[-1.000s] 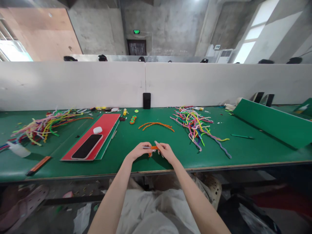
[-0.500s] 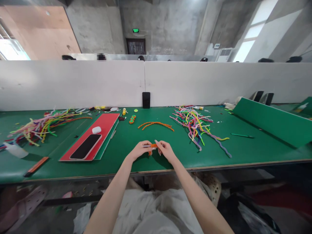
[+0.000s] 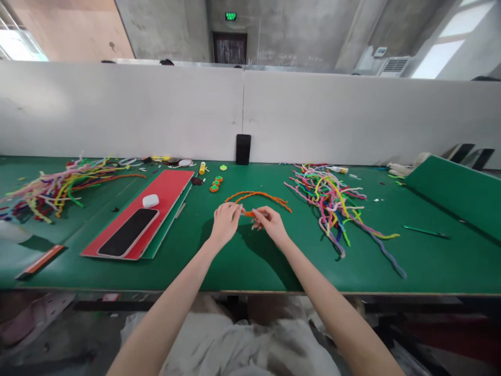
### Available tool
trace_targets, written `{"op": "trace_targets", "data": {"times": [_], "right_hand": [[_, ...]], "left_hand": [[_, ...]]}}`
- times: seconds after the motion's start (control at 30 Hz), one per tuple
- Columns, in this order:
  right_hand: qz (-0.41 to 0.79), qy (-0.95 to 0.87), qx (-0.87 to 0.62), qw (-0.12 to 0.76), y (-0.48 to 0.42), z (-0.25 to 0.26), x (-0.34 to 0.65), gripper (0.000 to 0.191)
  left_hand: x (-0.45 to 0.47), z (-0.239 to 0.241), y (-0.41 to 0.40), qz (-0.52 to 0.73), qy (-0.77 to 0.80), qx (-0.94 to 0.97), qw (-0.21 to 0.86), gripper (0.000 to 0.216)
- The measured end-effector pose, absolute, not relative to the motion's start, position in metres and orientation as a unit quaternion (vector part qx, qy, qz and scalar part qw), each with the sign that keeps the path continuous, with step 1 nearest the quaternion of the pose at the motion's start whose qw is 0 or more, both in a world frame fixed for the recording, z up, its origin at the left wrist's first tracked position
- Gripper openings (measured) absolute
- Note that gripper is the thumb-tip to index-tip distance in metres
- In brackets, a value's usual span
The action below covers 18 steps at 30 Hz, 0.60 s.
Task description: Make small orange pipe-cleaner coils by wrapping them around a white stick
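My left hand (image 3: 226,222) and my right hand (image 3: 271,223) meet over the middle of the green table. Between their fingertips runs a short orange pipe cleaner (image 3: 249,213), pinched on its right side by my right hand. My left fingers close on its left side, where a small pale bit shows, perhaps part of a thin stick; most of it is hidden. Just beyond the hands lie orange twisted pipe cleaners (image 3: 260,194) in a shallow arc. Farther off to the left sits a small orange-and-green coiled piece (image 3: 216,184).
Piles of coloured pipe cleaners lie right (image 3: 332,196) and left (image 3: 74,183). A red board (image 3: 172,190) carries a phone (image 3: 128,232) and a white case (image 3: 151,200). A black phone (image 3: 243,149) leans on the white partition (image 3: 188,109). A green board (image 3: 457,193) stands right.
Both hands have lifted slightly and moved forward, nearer the orange arc. My left hand has turned more back-up, covering most of the grey stick seen before. The camera view has tilted down.
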State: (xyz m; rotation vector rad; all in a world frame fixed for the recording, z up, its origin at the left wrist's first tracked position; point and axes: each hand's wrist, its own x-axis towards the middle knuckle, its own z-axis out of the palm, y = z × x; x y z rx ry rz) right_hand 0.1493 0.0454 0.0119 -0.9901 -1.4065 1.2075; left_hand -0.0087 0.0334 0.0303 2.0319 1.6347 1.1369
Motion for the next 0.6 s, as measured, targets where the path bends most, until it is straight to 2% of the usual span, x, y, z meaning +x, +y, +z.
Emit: {"op": "trace_targets", "data": {"times": [0.07,0.17,0.43,0.6], "right_hand": [[0.49,-0.581,-0.405,0.508,0.052,0.012,0.145,0.029],[0.469,-0.575,-0.415,0.526,0.062,0.011,0.14,0.03],[0.443,-0.549,-0.461,0.539,0.091,0.013,0.146,0.036],[0.428,-0.552,-0.473,0.536,0.092,0.008,0.154,0.034]], "left_hand": [[-0.004,0.032,0.042,0.363,0.584,0.723,0.063,0.027],[0.003,0.029,0.057,0.343,0.575,0.743,0.013,0.025],[0.008,0.027,0.084,0.367,0.609,0.704,0.011,0.024],[0.007,0.027,0.087,0.27,0.606,0.748,0.022,0.031]]}}
